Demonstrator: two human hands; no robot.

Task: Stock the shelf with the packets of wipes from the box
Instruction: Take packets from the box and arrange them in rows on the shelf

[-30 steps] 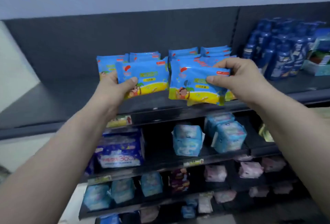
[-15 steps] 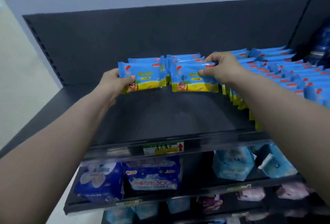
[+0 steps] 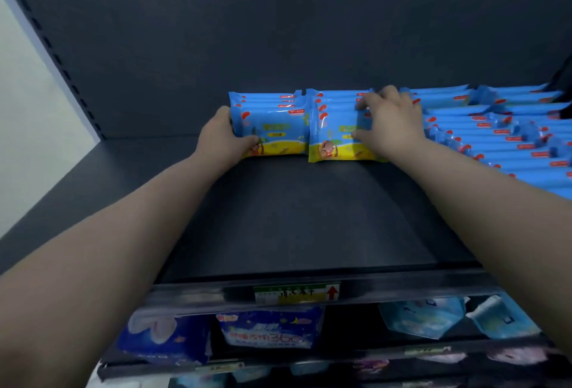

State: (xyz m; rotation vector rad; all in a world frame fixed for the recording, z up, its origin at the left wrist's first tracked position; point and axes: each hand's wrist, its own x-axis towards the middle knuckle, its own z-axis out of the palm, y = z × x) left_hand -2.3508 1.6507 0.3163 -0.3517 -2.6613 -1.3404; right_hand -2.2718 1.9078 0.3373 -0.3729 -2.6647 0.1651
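We look down on a dark shelf (image 3: pixel 294 217). Toward its back, the left hand (image 3: pixel 221 136) grips the left end of the left row of wipes packets (image 3: pixel 275 127), with the thumb on the front packet's face. Touching that row on its right stands the right row of wipes packets (image 3: pixel 334 140). The right hand (image 3: pixel 390 121) grasps it, fingers curled over the top edges and thumb on the front. Farther right, more blue packets (image 3: pixel 501 140) fill the shelf. A price label (image 3: pixel 295 293) sits on the front rail.

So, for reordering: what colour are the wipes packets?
Wipes packets: blue, yellow bottom; head view.
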